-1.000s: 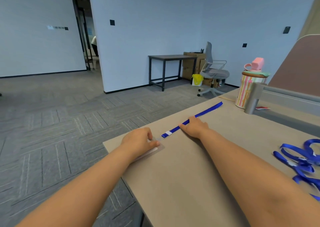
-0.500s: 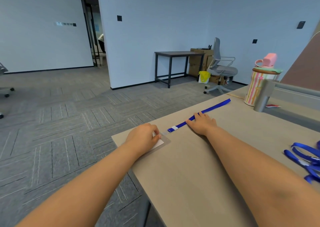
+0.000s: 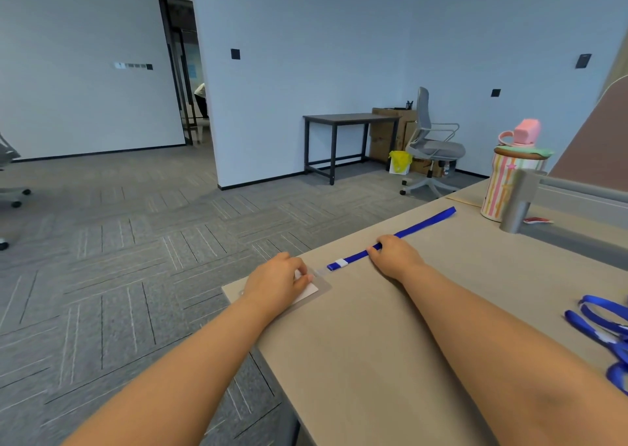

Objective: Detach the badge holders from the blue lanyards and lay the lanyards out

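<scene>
The blue lanyard [image 3: 424,223] runs straight from the badge holder [image 3: 311,292] toward the far right of the counter [image 3: 373,343]; the left hand [image 3: 275,282] has its grip on the badge holder; the right hand [image 3: 394,255] has its grip pinching the strap.

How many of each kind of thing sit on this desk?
Stretched-out blue lanyard: 1
Tangled blue lanyards: 1 heap, strands uncountable
Clear badge holder: 1
Striped bottle: 1
Small red object: 1
Total: 5, counting the heap as one
</scene>
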Demonstrator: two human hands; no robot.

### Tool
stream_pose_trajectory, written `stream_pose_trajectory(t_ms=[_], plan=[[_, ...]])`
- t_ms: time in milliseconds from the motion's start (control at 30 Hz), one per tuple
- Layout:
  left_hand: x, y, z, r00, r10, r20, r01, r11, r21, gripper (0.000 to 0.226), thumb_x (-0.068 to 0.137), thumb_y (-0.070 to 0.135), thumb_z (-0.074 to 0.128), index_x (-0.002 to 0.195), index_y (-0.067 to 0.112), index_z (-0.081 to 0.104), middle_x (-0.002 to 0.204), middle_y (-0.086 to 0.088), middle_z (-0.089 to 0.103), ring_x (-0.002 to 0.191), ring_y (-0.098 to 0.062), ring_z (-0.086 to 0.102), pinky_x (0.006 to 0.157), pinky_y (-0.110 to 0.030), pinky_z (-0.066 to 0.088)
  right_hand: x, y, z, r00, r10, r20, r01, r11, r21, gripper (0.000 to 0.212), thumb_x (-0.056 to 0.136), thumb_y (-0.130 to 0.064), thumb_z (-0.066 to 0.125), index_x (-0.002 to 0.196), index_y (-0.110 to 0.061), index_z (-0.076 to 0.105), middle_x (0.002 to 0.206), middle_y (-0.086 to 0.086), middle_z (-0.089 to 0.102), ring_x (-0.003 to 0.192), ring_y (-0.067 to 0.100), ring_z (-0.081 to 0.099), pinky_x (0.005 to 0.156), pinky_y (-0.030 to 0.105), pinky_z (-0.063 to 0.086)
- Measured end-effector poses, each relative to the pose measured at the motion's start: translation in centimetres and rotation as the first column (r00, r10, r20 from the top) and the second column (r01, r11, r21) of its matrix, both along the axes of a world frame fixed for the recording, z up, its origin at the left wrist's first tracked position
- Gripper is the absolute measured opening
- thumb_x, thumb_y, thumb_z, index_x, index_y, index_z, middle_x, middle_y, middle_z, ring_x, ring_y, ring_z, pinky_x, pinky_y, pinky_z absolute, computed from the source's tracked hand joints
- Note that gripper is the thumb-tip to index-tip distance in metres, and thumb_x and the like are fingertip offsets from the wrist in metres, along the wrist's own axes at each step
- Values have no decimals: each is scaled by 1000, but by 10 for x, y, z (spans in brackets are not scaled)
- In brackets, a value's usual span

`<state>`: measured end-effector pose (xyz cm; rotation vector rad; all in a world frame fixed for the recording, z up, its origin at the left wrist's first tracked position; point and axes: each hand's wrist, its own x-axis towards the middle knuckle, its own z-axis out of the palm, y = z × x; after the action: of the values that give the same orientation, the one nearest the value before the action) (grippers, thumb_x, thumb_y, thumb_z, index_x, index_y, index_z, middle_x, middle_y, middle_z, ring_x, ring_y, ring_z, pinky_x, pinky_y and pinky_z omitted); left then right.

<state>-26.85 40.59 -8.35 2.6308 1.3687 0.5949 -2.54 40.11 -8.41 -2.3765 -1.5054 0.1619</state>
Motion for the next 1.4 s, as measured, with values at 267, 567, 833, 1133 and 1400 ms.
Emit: stream_pose_trajectory(t_ms=[267,567,833,1133,1400], plan=[[-2,2,0,999,-34,-7,34,999,28,24,93,38,46,105,23,60,101,2,55,95,-17,55,69,-25,37,-1,3,0,1000,9,6,-10,1000,24,34,93,-37,43,112,-11,55,113,8,58,100,21,56,82,32,47],[18,8,26,987,-102,-121,109,993,51,24,94,31,43,107,20,61,108,0,58,100,-20,55,73,-28,39,9,-12,10,998,59,-14,-58,996,74,54,96,-33,43,144,-10,30,155,6,23,141,22,26,114,35,25],[101,-9,43,940,-306,-150,311,950,13,24,94,27,42,106,18,62,110,-3,58,101,-21,54,79,-32,43,52,-70,27,992,-14,-126,26,995,96,37,94,-24,48,130,-15,49,134,7,52,122,22,50,103,34,40],[182,-106,39,818,-562,-122,563,826,-32,19,91,30,51,105,21,62,107,0,60,91,-15,53,80,-31,48,85,-209,60,985,-173,27,168,977,135,23,92,-23,50,107,-14,66,110,4,66,103,21,57,88,31,44],[219,-230,41,625,-775,-89,775,630,-44,18,89,31,52,99,22,65,101,1,64,94,-21,58,79,-32,47,78,-373,73,926,-367,92,349,922,166,21,91,-20,52,97,-7,67,82,5,60,78,19,49,69,27,37]])
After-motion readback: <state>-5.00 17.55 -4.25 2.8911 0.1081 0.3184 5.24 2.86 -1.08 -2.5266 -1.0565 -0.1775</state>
